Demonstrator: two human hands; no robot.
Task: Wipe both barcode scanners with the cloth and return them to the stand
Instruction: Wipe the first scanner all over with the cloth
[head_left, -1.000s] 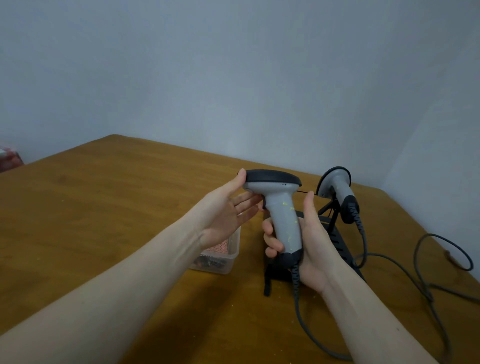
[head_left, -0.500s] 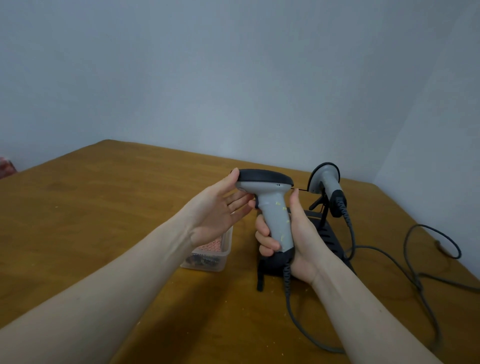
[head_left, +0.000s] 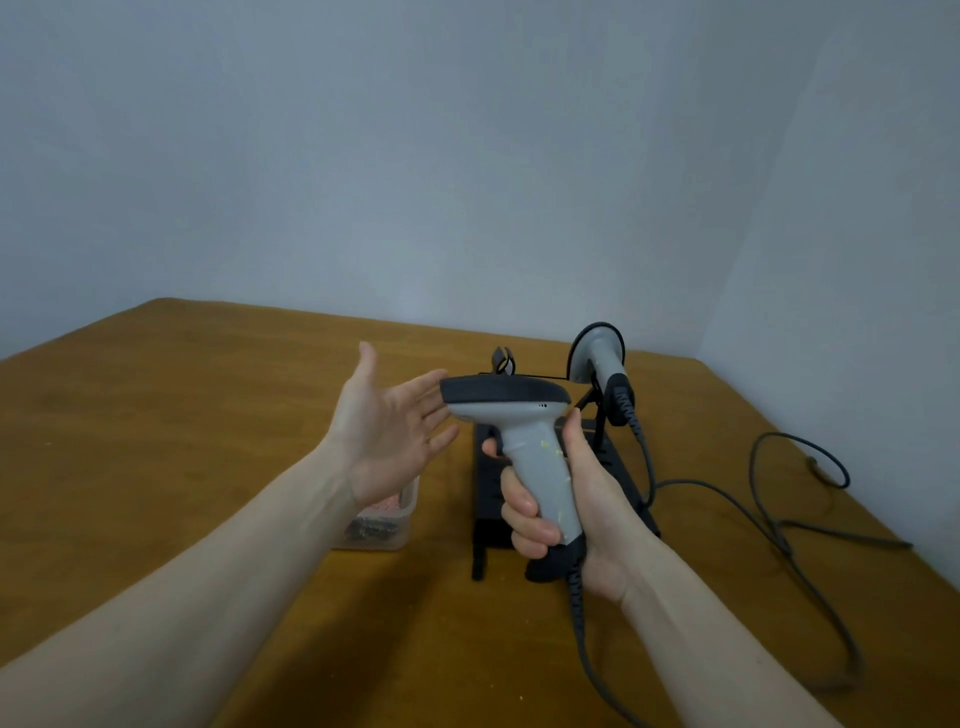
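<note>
My right hand (head_left: 587, 509) grips the handle of a grey barcode scanner (head_left: 524, 431) with a black head, held upright above the table in front of the black stand (head_left: 488, 499). Yellowish specks mark its handle. My left hand (head_left: 387, 431) is open, palm facing the scanner's head, fingertips at its left end. A second grey scanner (head_left: 602, 358) rests in the stand's right holder at the back. A pinkish cloth (head_left: 387, 504) lies in a clear tub (head_left: 379, 530), mostly hidden behind my left wrist.
The wooden table (head_left: 182, 415) sits in a corner between pale walls. Dark cables (head_left: 769, 514) from both scanners loop over the table's right side. The stand's empty left clip (head_left: 503, 359) pokes up behind the held scanner.
My left thumb has come off the scanner's head and the hand has opened wider. The view has tilted up a little; the right hand still holds the scanner.
</note>
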